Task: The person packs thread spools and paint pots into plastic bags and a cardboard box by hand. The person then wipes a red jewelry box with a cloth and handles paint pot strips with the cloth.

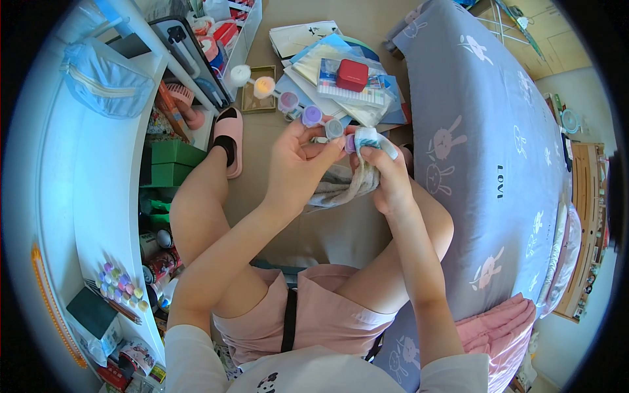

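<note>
The person's white shirt point(314, 370) lies nearest the camera, at 6 o'clock, below pink shorts point(262, 314) and bare knees. Just above the centre, the left hand point(298, 160) is partly closed, its thumb and fingertips pinching the near part of a strip of small pots point(312, 116). The strip runs toward 11 o'clock in white, orange, pinkish purple, violet and grey, with a lilac pot point(350, 143) at the near end, between the hands.

The right hand point(391, 177) is mostly closed, thumb on top, around a bunched greyish cloth point(341, 190) and a white-and-teal piece point(367, 139) beside the lilac pot. Whether that piece belongs to the cloth cannot be told.

The strip looks light, with smooth plastic pots and thin links likely to bend or snap; a pinch on the pot walls near a link would suit it better than pulling one end. The cloth looks soft and limp, best gathered in the palm.

A red case point(352, 75) sits on papers point(308, 62) at 12 to 1 o'clock, the bed point(485, 164) fills 3 o'clock, and a pink slipper point(234, 147) is at 10 to 11 o'clock.
</note>
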`<state>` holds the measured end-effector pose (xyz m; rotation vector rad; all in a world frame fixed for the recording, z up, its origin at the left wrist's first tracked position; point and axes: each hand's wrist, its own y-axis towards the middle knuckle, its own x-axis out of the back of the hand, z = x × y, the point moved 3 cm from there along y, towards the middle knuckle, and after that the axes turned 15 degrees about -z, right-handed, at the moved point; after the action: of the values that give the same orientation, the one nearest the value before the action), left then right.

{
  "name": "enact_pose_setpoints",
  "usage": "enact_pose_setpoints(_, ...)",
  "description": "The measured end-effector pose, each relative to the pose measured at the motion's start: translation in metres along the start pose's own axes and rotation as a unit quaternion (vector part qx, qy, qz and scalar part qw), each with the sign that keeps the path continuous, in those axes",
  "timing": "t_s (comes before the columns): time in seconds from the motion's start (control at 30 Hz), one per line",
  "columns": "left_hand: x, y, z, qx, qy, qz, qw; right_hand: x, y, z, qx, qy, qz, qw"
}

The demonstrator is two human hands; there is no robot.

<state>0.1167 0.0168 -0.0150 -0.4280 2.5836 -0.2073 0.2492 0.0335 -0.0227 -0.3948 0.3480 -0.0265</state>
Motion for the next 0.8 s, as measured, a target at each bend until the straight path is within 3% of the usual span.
enact_pose_setpoints(0.27, -0.001, 0.001, -0.002, -0.021, -0.03, 0.033, 0.999, 0.007, 0.002, -0.003, -0.024, 0.022, 0.027, 0.999)
enact_pose_setpoints(0.5, 0.002, 0.002, -0.004, 0.078, -0.052, 0.005, 0.996, 0.006, 0.005, -0.003, -0.088, 0.101, 0.09, 0.987)
enact_pose_setpoints(0.8, 0.005, 0.007, -0.003, 0.084, -0.094, -0.021, 0.992, 0.008, 0.005, -0.012, -0.103, 0.095, 0.048, 0.989)
